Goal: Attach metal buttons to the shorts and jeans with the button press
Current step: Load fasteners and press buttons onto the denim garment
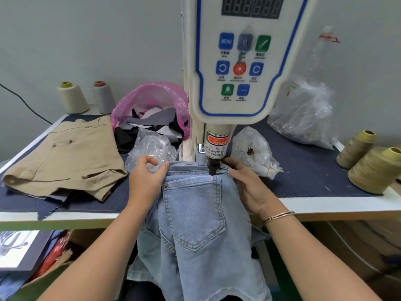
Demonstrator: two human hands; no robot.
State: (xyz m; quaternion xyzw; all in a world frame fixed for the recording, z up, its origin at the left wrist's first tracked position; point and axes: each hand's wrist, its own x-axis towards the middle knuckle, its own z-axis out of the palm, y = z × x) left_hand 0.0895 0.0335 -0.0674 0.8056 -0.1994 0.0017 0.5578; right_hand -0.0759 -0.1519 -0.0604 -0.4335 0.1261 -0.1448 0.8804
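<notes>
Light blue jeans (195, 216) hang over the table's front edge, back pocket up, with the waistband under the black punch (213, 166) of the white button press (234, 61). A red laser dot lies on the denim just below the punch. A metal rivet (166, 185) shows at the pocket's left corner. My left hand (146, 179) pinches the waistband left of the punch. On the other side, my right hand (249, 187) lies on the jeans and holds the band. Beige shorts (65, 161) with metal buttons lie at the left on the table.
The table is covered with dark blue cloth (314, 170). A pink bag of fabric scraps (152, 109) and clear plastic bags (253, 148) sit around the press column. Thread cones stand at the back left (72, 97) and at the right edge (375, 170). Boxes sit under the table.
</notes>
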